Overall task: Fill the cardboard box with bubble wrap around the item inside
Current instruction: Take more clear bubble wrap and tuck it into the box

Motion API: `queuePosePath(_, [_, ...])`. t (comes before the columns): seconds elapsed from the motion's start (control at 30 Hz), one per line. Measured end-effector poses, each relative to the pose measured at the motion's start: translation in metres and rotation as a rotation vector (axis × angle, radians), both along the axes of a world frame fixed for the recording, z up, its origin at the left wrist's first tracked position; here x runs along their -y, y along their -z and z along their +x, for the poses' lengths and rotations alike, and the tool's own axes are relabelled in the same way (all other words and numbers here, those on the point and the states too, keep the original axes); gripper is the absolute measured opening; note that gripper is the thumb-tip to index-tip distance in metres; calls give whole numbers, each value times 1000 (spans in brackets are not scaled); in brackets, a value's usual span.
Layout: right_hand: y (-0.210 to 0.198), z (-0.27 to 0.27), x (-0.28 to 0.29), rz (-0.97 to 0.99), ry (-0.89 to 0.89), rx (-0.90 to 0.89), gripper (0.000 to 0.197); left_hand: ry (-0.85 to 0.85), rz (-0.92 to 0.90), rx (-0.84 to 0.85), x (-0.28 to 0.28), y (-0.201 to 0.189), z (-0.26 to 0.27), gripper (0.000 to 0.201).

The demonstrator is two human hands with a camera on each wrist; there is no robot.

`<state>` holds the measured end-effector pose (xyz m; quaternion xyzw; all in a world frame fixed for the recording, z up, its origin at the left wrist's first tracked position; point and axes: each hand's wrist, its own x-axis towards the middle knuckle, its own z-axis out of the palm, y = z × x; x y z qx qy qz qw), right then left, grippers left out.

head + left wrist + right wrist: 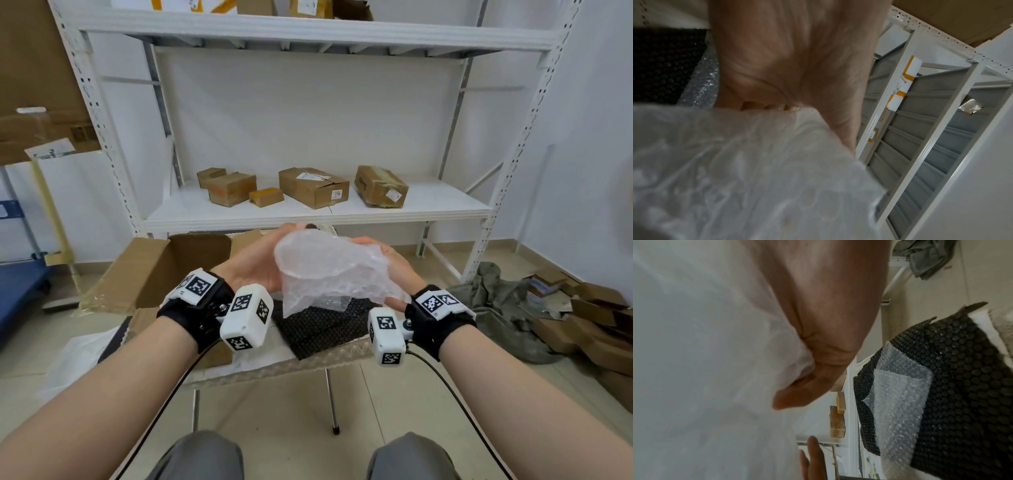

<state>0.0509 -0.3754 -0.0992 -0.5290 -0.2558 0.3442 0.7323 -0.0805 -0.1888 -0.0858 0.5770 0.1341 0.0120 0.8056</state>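
A crumpled wad of clear bubble wrap (329, 267) is held up between both hands, above a small table. My left hand (263, 260) presses its palm and straight fingers against the wad's left side (756, 162). My right hand (394, 267) grips the right side, thumb (797, 399) underneath and fingers over the top. The open cardboard box (164, 267) stands behind and left of the hands with its flaps spread. Its inside is hidden by the hands.
Black bubble wrap sheets (318, 329) and a smaller clear piece (900, 402) lie on the table (308, 365) under the hands. A white metal shelf (308, 214) behind carries several cardboard boxes. Grey cloth (496, 294) and cardboard scraps (589, 315) lie on the floor at right, a blue cart (20, 284) at left.
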Motion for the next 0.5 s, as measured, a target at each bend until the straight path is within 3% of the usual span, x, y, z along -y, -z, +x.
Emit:
queuePosePath(0.13, [0, -1, -6, 41, 6, -3, 33, 16, 83, -119, -6, 5, -5, 42])
queuePosePath(0.23, [-1, -2, -12, 18, 18, 22, 27, -26, 155, -144, -13, 5, -10, 62])
queuePosePath(0.3, [-2, -5, -16, -3, 6, -89, 28, -108, 193, -152, -20, 5, -12, 73])
queuePosePath(0.37, [-5, -7, -17, -23, -32, -140, 48, -194, 221, -117, -25, 1, -15, 59])
queuePosePath(0.43, [-10, -11, -21, 25, -195, -152, 71, -272, 209, -88, -30, -3, -17, 52])
queuePosePath(0.5, [-17, -17, -30, 31, -306, -99, 73, -335, 212, -65, -35, -10, -21, 49])
